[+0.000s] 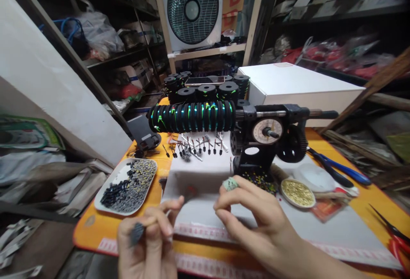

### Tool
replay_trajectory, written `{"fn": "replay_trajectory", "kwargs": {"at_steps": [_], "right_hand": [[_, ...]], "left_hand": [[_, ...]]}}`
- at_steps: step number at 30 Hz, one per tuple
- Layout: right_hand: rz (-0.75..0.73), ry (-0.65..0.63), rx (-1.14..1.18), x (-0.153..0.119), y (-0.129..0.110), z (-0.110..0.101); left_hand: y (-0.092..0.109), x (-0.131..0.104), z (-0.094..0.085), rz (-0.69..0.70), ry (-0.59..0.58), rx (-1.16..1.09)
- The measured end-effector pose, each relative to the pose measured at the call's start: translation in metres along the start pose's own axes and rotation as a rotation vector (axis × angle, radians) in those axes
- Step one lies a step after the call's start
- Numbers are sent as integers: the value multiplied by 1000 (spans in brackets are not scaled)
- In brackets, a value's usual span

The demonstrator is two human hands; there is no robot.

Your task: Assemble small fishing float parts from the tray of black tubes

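Note:
My left hand [153,240] is at the front edge of the table, its fingers curled together in a pinch. A dark grey patch [137,233] sits at one of its fingers; whether it is a wrap or a held piece is unclear. To the right, my right hand [259,219] hovers over the white sheet [198,202] with thumb and index finger nearly touching. Anything between those tips is too fine to make out. A pale green wrap [229,184] covers one fingertip. Beyond both hands, a black winder [256,142] with a dial carries a row of black foam spools [192,116] wound with green line.
Small black-ended pieces [200,146] lie below the spools. At left is a tray [99,204] of black and grey parts. At right are coloured beads [259,181], a dish of gold-coloured bits [297,193], blue-handled pliers [346,170], red-handled scissors [397,245] and a white box [297,82].

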State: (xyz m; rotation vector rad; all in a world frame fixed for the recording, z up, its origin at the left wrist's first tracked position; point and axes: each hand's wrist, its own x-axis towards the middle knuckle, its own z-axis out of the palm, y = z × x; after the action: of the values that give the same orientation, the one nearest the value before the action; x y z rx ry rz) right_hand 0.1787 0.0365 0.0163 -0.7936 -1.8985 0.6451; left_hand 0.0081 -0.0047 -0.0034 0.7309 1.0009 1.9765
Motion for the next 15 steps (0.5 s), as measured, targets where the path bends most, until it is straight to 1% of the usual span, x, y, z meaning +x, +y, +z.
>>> {"fn": "replay_trajectory", "kwargs": {"at_steps": [2, 4, 6, 7, 9, 11, 13, 14, 15], "right_hand": [[21, 14, 6, -1, 1, 1], [35, 27, 15, -3, 2, 2], [37, 44, 22, -4, 2, 3], [35, 54, 22, -5, 1, 3], [30, 55, 5, -6, 0, 4], [20, 48, -25, -6, -2, 5], [-6, 27, -49, -5, -3, 4], [-55, 9, -64, -3, -2, 2], [-147, -10, -100, -1, 0, -1]], "left_hand": [[-4, -2, 2, -61, -77, 26], [-9, -7, 5, -211, -148, -9], [-14, -11, 9, -347, -155, -45], [-16, -12, 11, -381, -147, -48], [-17, -11, 15, -395, -123, -35], [-15, -10, 20, -362, -97, -32], [-11, -8, 24, -344, -96, -83], [-9, -8, 25, -351, -119, -117], [-7, -8, 25, -370, -153, -138]]}}
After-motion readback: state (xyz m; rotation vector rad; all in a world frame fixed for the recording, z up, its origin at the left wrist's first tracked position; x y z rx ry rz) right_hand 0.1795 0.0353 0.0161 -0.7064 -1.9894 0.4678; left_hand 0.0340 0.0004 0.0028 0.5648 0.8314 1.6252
